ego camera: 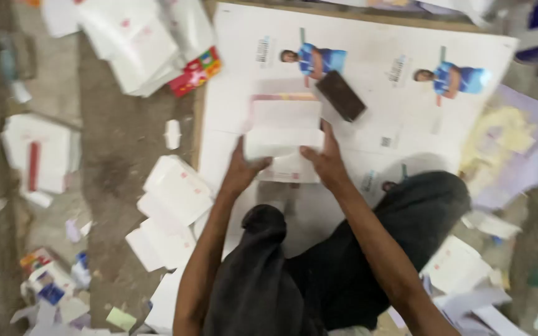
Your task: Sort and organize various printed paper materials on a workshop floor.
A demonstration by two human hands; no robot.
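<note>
Near the front edge of the big printed sheet [368, 56], between both hands: a white folded paper piece [283, 129]. Left hand [242, 171] clamped on its lower left corner, thumb over the top, fingers underneath; right hand [325, 160] clamped on the lower right edge the same way. Held from both sides, probably to keep the fold square and the flap from springing open. Lying just under it, a second, pink-edged paper piece [291, 171], flat on the sheet and half hidden by the wrists. Just beyond the right fingertips, a dark brown block [341, 95], resting tilted on the sheet, seemingly kept within reach as a weight or pressing tool, though too blurred to be sure. Dark trousers [319, 261] drawn up close at the sheet's front edge, so sitting cross-legged at the work. Off the sheet's left edge, on the bare floor [104, 168], loose heaps of white folded pieces [174, 194], more stacks [132, 43] towards the far left corner beside a small red packet [195, 71]. Off the right edge, purple and yellow paper scraps [518, 143].
</note>
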